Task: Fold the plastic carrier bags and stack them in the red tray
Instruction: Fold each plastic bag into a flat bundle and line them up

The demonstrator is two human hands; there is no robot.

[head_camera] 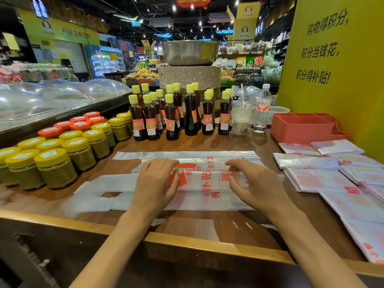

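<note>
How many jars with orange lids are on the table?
6 round jars with orange lids, behind the yellow-lidded jars. The near row has three and the far row has three. More may be hidden behind.

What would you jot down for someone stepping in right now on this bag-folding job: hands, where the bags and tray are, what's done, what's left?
Left hand and right hand: both on the carrier bag lying flat across the wooden counter, fingers pinching its far long edge, mid-fold.
Red tray: back right of the counter, no bags visible inside.
Folded bags: several lie on the counter in front of the tray.
Another long folded strip of plastic lies just beyond the hands.
Done: some bags folded. Left: finish this fold, then stack all folded bags in the tray.
</note>
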